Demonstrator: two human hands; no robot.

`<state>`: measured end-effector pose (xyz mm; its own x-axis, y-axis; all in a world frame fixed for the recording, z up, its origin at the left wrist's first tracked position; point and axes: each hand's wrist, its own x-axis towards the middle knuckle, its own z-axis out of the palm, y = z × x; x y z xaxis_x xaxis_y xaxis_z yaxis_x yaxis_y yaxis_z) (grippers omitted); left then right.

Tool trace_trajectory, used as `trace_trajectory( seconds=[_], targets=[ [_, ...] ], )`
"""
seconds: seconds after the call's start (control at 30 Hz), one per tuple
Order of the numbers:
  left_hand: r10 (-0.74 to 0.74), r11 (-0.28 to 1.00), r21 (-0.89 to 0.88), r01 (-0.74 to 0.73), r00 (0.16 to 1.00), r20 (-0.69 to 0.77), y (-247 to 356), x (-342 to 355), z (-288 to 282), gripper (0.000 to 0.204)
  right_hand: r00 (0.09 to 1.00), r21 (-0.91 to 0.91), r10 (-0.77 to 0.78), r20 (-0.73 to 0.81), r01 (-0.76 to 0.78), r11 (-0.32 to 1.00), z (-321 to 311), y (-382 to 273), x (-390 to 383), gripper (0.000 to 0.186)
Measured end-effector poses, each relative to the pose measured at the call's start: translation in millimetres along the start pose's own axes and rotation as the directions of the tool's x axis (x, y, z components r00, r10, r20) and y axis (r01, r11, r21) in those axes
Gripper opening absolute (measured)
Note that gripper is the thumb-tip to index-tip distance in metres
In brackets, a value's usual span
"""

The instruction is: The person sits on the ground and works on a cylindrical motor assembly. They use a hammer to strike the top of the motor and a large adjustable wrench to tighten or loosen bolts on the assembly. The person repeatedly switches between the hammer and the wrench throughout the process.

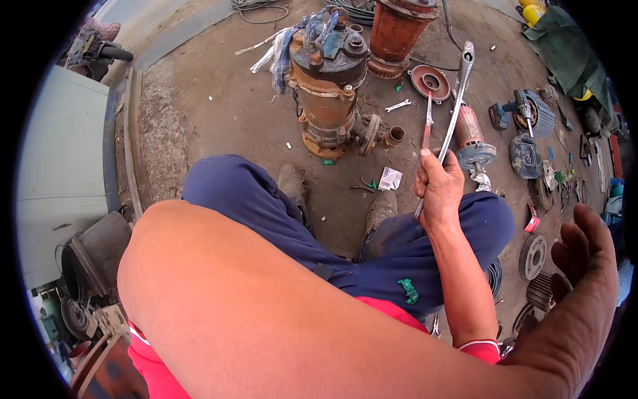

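Note:
My right hand (pixel 441 186) is closed around a long silver ratchet wrench (pixel 460 100) and a slim tool with a reddish handle (pixel 427 130). Both tools point up and away from me. Across my lap stretches my left arm, and my left hand (pixel 575 292) is raised at the lower right, empty, with its fingers loosely bent and apart. A rusty pump (pixel 325 100) stands upright on the ground in front of my feet, with a blue and white rag (pixel 292 50) draped on its top. Behind the wrench lies a round red flange cover (pixel 430 84).
A red cylindrical housing (pixel 401 33) stands behind the pump. To the right lie a red cylindrical part with a grey flange (pixel 473 139), a blue cordless tool (pixel 515 112), a clear plastic container (pixel 525 157) and a metal ring (pixel 533 257). An open-ended spanner (pixel 399 106) lies mid-floor.

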<state>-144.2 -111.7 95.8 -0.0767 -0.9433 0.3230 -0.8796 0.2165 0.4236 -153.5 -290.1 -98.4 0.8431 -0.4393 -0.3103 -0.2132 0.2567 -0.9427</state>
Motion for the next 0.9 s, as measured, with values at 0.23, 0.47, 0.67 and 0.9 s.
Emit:
trace_trajectory(
  seconds=[0.23,0.47,0.67,0.9],
  targets=[
    [-0.018,0.998,-0.052,0.019,1.000,0.026,-20.0,11.1,-4.2,0.020,0.980,0.074,-0.198,-0.029,0.200,0.977,-25.1,-37.1,22.8,0.015],
    [-0.025,0.996,-0.087,0.025,1.000,0.002,-29.6,8.3,-14.2,0.021,0.997,0.083,-0.044,0.069,0.039,0.996,-19.7,-20.2,16.1,0.014],
    [-0.062,0.995,-0.078,0.063,0.998,0.014,-32.0,22.9,-10.5,0.021,0.995,0.098,-0.056,0.087,0.048,0.994,-28.9,-19.3,14.7,0.014],
    [-0.041,0.998,-0.052,0.040,0.999,-0.016,-36.4,22.9,-16.9,0.022,0.995,0.161,-0.026,0.098,0.010,0.987,-32.3,-20.5,12.9,0.013]
  ],
)
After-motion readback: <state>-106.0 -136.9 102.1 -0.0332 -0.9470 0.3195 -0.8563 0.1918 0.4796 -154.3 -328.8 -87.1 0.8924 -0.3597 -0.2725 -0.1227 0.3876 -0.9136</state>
